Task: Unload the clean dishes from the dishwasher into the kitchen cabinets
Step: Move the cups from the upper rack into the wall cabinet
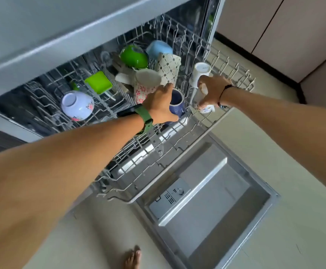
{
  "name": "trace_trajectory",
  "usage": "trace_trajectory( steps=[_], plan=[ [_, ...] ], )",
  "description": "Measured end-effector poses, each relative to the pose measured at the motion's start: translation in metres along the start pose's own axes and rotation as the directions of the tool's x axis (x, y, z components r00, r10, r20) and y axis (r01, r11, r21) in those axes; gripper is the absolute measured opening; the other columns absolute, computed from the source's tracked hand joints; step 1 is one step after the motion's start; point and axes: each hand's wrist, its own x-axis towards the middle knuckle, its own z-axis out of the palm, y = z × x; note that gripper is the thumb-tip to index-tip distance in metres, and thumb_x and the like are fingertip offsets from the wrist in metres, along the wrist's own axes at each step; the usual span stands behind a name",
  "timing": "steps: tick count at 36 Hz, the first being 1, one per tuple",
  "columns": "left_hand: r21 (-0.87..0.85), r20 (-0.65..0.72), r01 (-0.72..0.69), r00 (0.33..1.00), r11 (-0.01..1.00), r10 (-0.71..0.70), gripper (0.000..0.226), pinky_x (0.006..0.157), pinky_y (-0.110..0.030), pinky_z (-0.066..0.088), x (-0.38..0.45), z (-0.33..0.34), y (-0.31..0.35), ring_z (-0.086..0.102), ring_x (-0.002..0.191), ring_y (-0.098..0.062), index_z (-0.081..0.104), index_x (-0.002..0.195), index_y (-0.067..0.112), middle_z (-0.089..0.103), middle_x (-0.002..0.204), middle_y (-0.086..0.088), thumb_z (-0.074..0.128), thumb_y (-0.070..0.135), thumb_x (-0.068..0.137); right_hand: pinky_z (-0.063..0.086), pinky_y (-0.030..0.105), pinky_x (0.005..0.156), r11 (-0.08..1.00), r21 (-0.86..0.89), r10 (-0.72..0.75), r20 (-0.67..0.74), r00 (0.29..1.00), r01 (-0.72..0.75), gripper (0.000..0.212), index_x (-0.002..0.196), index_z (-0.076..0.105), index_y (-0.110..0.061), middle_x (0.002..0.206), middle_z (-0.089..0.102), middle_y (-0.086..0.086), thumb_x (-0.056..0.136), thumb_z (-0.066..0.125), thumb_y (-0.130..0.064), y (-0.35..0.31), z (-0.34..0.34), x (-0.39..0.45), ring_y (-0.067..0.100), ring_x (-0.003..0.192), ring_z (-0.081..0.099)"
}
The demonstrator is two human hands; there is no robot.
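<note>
The dishwasher's upper wire rack [179, 158] is pulled out over the open door [214, 202]. My left hand [161, 105], with a green watch strap on the wrist, wraps around a dark blue mug [176, 102] near the rack's front. My right hand [213, 89] grips a white cup [201, 98] at the rack's right side. Another white cup [201, 73] stands just behind it. Behind my left hand sit a floral cup [144, 84], a patterned cup [168, 69], a green bowl [134, 56] and a light blue bowl [159, 48].
A white floral bowl [76, 105] and a green square container [98, 82] lie upside down at the rack's left. The grey countertop edge [61, 45] overhangs the machine. Beige cabinets [286, 32] stand at the right. A bare foot [132, 258] rests on the tiled floor.
</note>
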Motion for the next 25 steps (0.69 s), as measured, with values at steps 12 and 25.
trace_trajectory(
  steps=[12, 25],
  plan=[
    [0.002, -0.003, -0.124, 0.992, 0.992, 0.124, 0.078, 0.075, -0.027, 0.041, -0.132, -0.155, 0.003, 0.056, 0.101, -0.025, 0.040, 0.126, 0.009, 0.056, 0.118, -0.007, 0.081, 0.031, 0.064, 0.042, 0.032, 0.085, 0.965, -0.214, -0.126, 0.131, 0.983, 0.152, 0.075, 0.129, 0.044, -0.020, 0.122, 0.055, 0.013, 0.066, 0.082, -0.030, -0.111, -0.111, -0.133, 0.030, 0.109, 0.051],
    [0.044, -0.094, 0.095, 0.991, 0.995, -0.090, 0.070, 0.065, -0.011, 0.042, -0.379, -0.369, 0.006, 0.056, 0.088, -0.012, 0.044, 0.121, 0.025, 0.056, 0.102, 0.011, 0.081, 0.036, 0.062, 0.057, 0.032, 0.058, 0.861, -0.121, -0.478, 0.142, 0.867, 0.494, 0.053, 0.114, 0.052, -0.035, 0.104, 0.053, 0.000, 0.070, 0.078, -0.020, -0.301, -0.264, -0.296, 0.009, 0.053, 0.055]
  ],
)
